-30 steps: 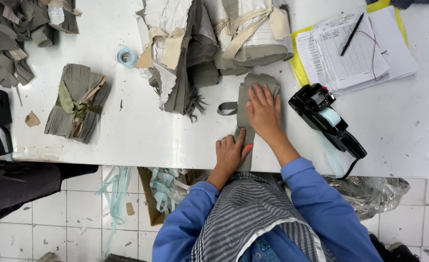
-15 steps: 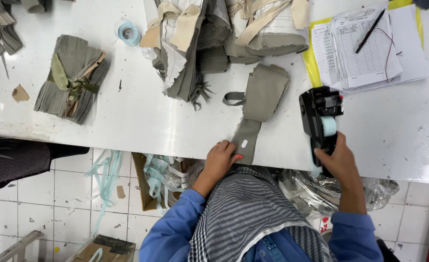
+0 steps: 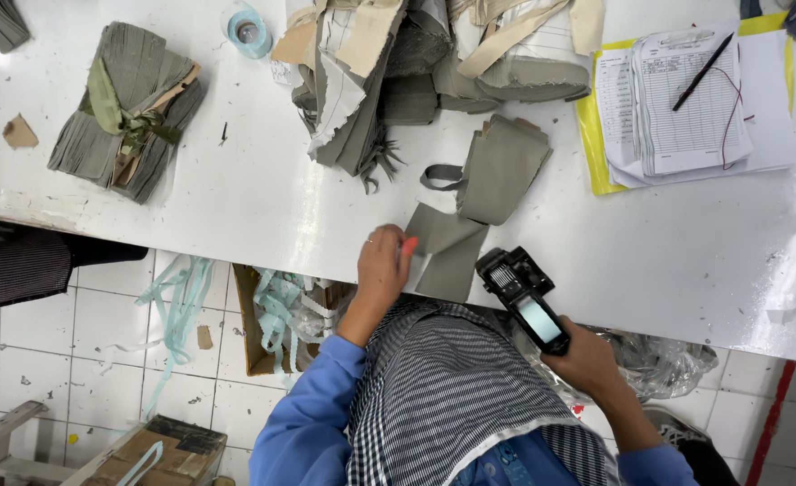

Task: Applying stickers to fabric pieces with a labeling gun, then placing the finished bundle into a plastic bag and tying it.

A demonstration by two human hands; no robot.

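As I look down from the head camera, I log the following on and about the white counter (image 3: 236, 207). Item one: my left hand (image 3: 382, 268), fingers curled in a loose grip, its fingertips resting on the near corner of a grey-green fabric piece (image 3: 452, 245) that hangs partly over the counter's near edge; I cannot tell whether the cloth is actually pinched. Item two: my right hand (image 3: 585, 360), below the counter edge over my lap, its grip closed around the handle of a black labelling gun (image 3: 526, 297), whose head points up toward the hanging fabric piece and lies just beside it. Item three: a second folded grey piece with a strap loop (image 3: 504, 166), touching the first on its far side. Item four: a loose heap of grey and cream cut pieces (image 3: 398, 72) at the far middle. Item five: a tied bundle of grey pieces (image 3: 128, 108) to the left, bound with a green strip. Item six: a roll of pale blue tape (image 3: 247, 31) near the far edge. Item seven: a stack of printed forms (image 3: 686, 99) on a yellow folder to the right, with a black pen (image 3: 702, 72) lying across it. Item eight: tiled floor (image 3: 74, 360) below, strewn with pale tape scraps.
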